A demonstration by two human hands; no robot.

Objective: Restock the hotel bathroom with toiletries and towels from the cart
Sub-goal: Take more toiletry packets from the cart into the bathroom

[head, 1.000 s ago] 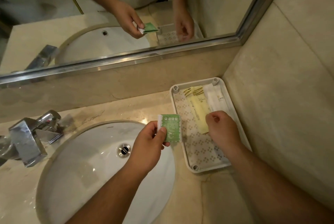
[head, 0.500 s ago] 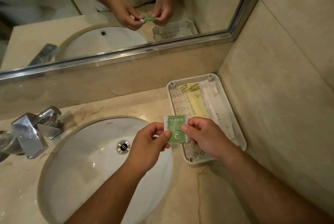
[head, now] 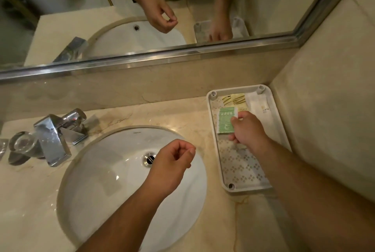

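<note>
A white plastic tray (head: 281, 129) with a diamond-patterned floor sits on the marble counter against the right wall. Inside it my right hand (head: 248, 129) pinches the right edge of a small green sachet (head: 225, 120), low over the tray's left half. Yellow packets (head: 236, 99) and a white packet (head: 261, 107) lie at the tray's far end. My left hand (head: 172, 164) hovers over the white sink basin (head: 113, 172), fingers loosely curled, holding nothing.
A chrome faucet (head: 54, 134) stands left of the basin with a glass (head: 23, 143) beside it. A mirror (head: 142, 8) with a metal frame runs along the back. A tiled wall closes the right side.
My left hand let go of the green sachet and stayed over the basin. My right hand took the sachet and carried it right, into the tray.
</note>
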